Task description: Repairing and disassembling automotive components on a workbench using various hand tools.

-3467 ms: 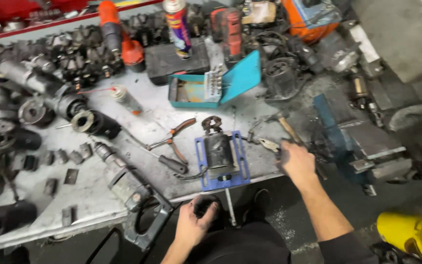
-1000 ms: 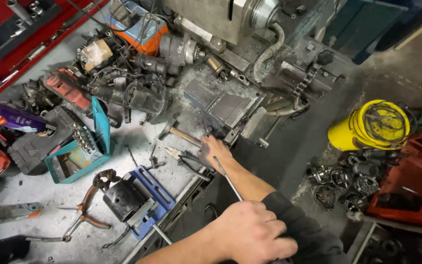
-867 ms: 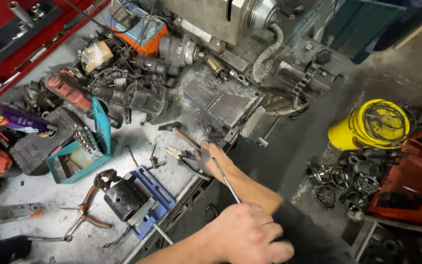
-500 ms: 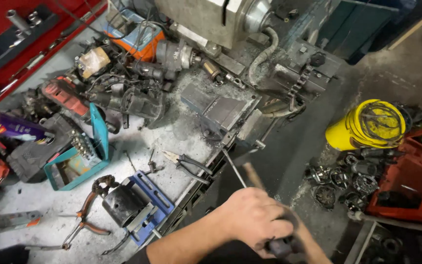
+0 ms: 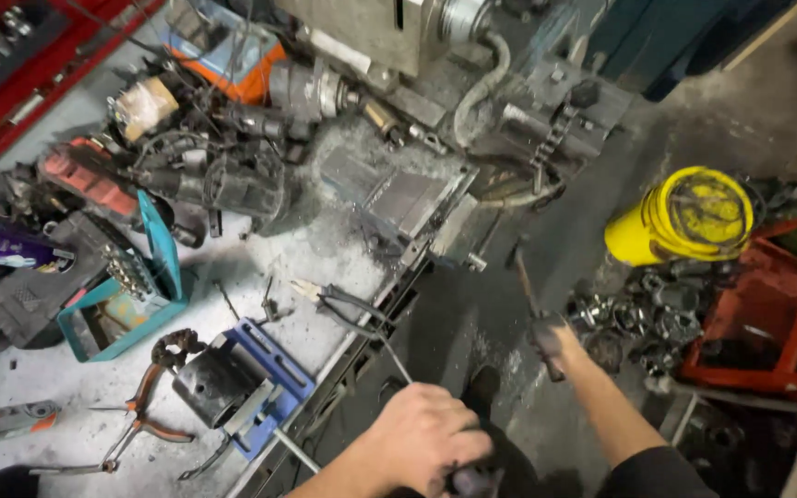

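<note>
Steel-headed hammer (image 5: 520, 267) gripped in the right hand (image 5: 551, 339), left hand (image 5: 426, 441) fisted on a handle (blurred); a swing could strike the cluttered bench edge (image 5: 375, 318).

Right hand (image 5: 553, 339): you lifted it off the counter (image 5: 325, 249), now gripping a hammer (image 5: 529, 297) beside the bench. Left hand (image 5: 426, 438): dropped lower.

Grey workbench (image 5: 325, 249), blue vise (image 5: 242, 383), pliers (image 5: 145, 424), teal case (image 5: 126, 304)

Bare forearms, a dark sleeve (short, at the right arm (image 5: 643, 470)), grimy fingers (image 5: 458, 456).
</note>
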